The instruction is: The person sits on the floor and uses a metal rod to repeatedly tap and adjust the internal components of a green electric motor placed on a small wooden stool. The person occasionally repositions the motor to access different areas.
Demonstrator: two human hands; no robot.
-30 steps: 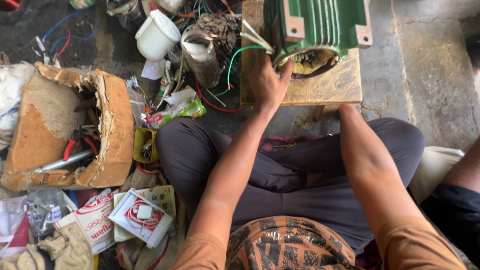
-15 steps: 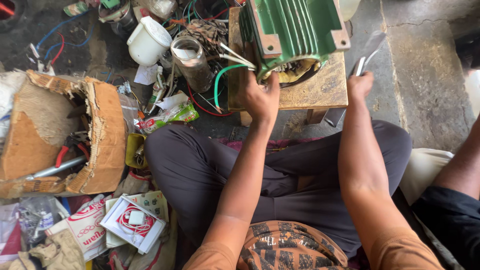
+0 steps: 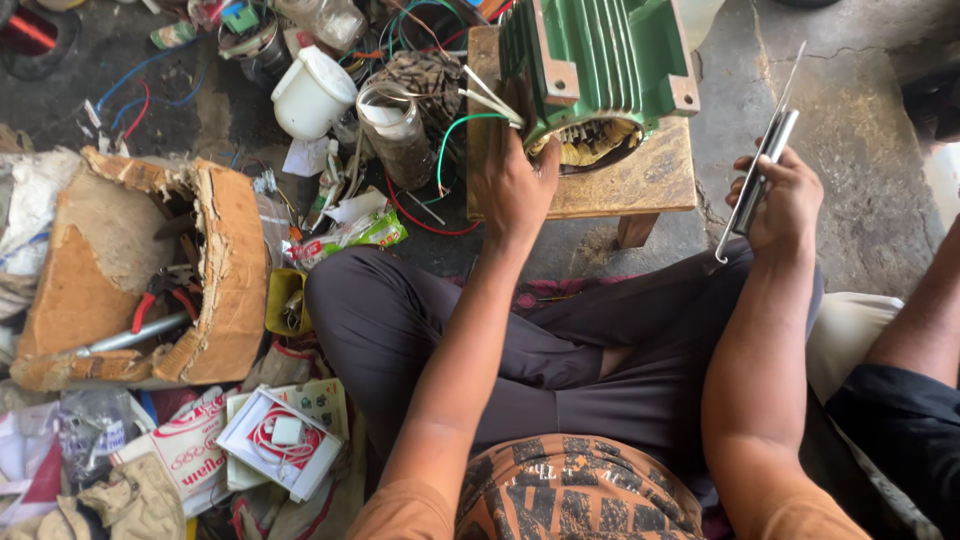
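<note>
A green finned motor housing (image 3: pixel 598 62) lies on a small wooden stool (image 3: pixel 640 180), with copper windings showing at its open end. My left hand (image 3: pixel 512 185) rests against the housing's near left edge, by white and green wires (image 3: pixel 468 112). My right hand (image 3: pixel 780 200) is raised to the right of the stool and grips a thin metal tool (image 3: pixel 765 160) with a hooked lower end and a long blade pointing up.
A torn cardboard box (image 3: pixel 215 270) with pliers sits at left. A white jug (image 3: pixel 312 92), a glass jar (image 3: pixel 392 135) and tangled wires crowd the floor behind it. Another person's arm (image 3: pixel 915 310) is at the right edge. My crossed legs fill the middle.
My right hand has come up from beside my knee holding the metal tool and now sits right of the stool. My left hand stays at the motor housing. The view has shifted.
</note>
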